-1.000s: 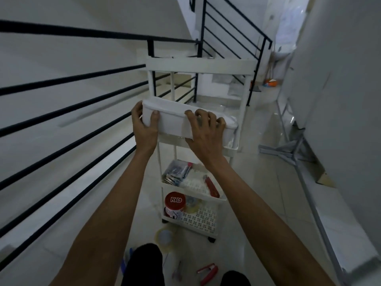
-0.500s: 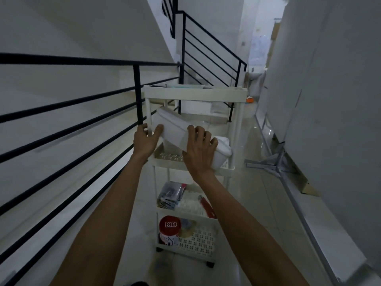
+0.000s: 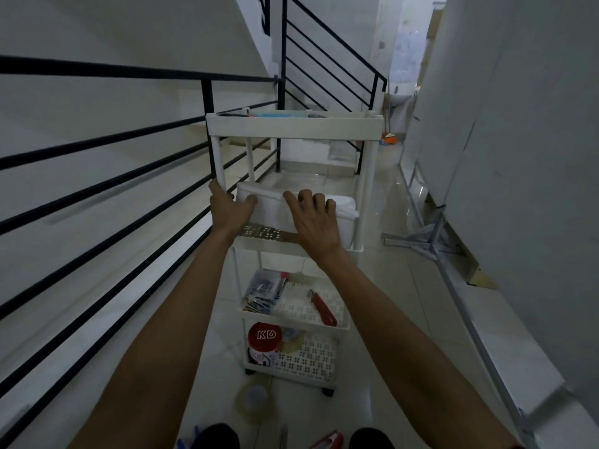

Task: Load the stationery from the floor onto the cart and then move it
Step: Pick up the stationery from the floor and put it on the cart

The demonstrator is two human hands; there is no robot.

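Your left hand [image 3: 230, 207] and right hand [image 3: 312, 218] both gripped a plain white box [image 3: 272, 207], long and smooth, its far end rounded. It sat tilted on the cart's [image 3: 293, 124] second shelf, near end raised over the perforated tray.

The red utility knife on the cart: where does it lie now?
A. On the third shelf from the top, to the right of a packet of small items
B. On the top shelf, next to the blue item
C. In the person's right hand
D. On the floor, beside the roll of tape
A: the red utility knife lies on the cart's third shelf from the top, right of the packet, while both hands hold the white container one shelf higher.
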